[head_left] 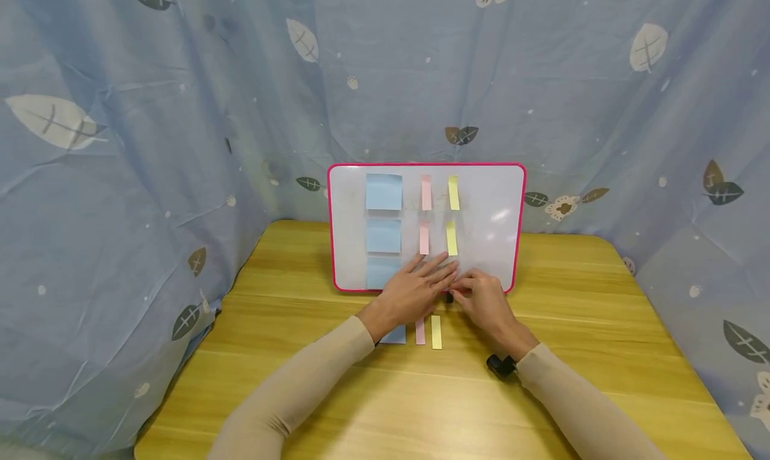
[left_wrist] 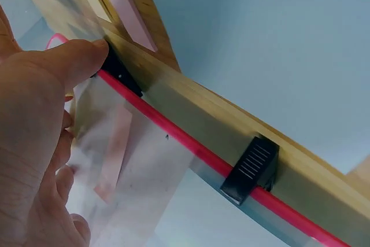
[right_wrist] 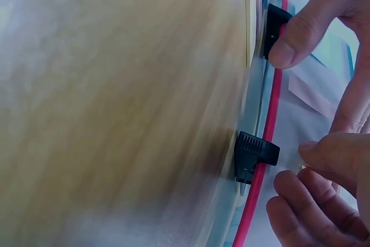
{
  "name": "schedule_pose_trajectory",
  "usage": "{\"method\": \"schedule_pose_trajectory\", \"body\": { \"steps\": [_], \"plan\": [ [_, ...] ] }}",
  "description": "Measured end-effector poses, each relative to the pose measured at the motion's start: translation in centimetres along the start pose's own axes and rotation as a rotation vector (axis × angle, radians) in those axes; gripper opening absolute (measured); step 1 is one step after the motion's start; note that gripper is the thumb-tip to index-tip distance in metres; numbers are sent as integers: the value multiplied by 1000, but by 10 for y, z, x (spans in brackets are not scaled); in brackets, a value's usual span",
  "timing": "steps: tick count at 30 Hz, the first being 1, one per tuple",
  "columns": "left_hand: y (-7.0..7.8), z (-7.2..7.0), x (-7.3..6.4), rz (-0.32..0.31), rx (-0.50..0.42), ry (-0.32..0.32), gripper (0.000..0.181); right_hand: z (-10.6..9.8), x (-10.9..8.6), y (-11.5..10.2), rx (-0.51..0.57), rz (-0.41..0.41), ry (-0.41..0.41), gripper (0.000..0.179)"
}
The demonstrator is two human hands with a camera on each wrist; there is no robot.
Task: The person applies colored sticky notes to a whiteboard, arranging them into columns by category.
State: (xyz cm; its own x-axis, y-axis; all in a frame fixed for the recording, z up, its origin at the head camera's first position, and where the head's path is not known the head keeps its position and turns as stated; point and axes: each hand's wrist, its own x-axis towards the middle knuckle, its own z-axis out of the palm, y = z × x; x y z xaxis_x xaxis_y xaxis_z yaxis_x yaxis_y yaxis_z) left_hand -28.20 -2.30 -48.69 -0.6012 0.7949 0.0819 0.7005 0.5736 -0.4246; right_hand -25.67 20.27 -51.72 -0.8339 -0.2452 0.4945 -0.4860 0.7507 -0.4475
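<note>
My left hand (head_left: 415, 289) rests spread on the lower part of a pink-rimmed whiteboard (head_left: 487, 199), fingers straight. Its thumb touches the bottom rim by a black clip-like foot (right_wrist: 276, 21). Just to the right, my right hand (head_left: 484, 299) pinches a small pale sticky note strip (right_wrist: 302, 168) with thumb and fingertips, mostly hidden by the fingers. On the board are blue sticky notes (head_left: 383, 192) in a column, then pink strips (head_left: 426, 192) and yellow strips (head_left: 454, 192). A lower pink strip (left_wrist: 117, 154) lies on the board close to my left hand.
On the wooden table (head_left: 577, 313), in front of the board, lie a blue pad (head_left: 394, 335), a pink strip pad (head_left: 420, 333) and a yellow strip pad (head_left: 436, 333). A second black foot (left_wrist: 251, 169) grips the bottom rim. Patterned curtain (head_left: 385, 79) surrounds the table's back and sides.
</note>
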Motion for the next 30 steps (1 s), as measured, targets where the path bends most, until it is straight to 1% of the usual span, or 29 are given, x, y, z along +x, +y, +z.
{"method": "schedule_pose_trajectory", "body": {
  "steps": [8, 13, 18, 24, 27, 30],
  "plan": [
    [-1, 1, -6, -9, 29, -22, 75, 1, 1, 1, -3, 2, -4, 9],
    [-3, 0, -8, 14, 50, -28, 73, 0, 4, 0, 5, 25, -15, 8],
    [-2, 0, -8, 37, 51, -38, 71, -1, 4, 0, 2, 24, -14, 6],
    [-1, -1, -9, 57, -6, -39, 75, -3, 3, 1, -8, 31, -5, 5],
    [-1, -1, -10, 56, -60, -42, 79, -3, 2, 0, -7, 29, 8, 4],
    [0, 0, -13, 56, -117, -30, 80, -4, 0, 1, -8, 17, 22, 5]
  ]
}}
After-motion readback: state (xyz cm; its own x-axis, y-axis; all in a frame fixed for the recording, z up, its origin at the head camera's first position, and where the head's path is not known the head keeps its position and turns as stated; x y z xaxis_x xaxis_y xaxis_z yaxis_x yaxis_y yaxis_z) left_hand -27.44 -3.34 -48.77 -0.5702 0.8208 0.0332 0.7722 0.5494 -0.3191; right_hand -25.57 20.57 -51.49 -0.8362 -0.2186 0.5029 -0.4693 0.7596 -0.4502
